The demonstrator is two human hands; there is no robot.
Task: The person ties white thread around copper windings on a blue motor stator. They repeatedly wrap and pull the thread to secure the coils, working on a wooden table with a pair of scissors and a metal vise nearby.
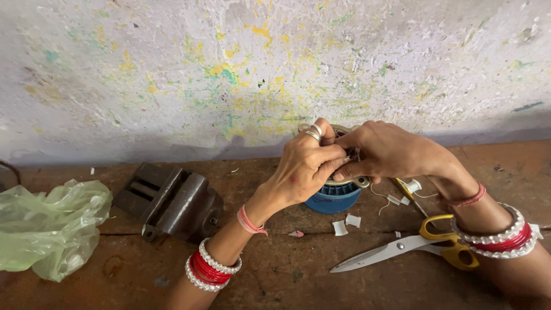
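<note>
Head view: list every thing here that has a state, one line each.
Scissors: lying flat, blades shut.
Green plastic bag: crumpled, lying loose.
Bench vise: nothing clamped in it.
Metal part: held over the blue spool.
Left hand: fingers closed on it.
Right hand: pinching it.

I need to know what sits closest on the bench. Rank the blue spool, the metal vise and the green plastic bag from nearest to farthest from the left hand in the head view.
1. Blue spool: just below the left hand, to its right.
2. Metal vise: on the bench, to its left.
3. Green plastic bag: at the far left edge.
</note>
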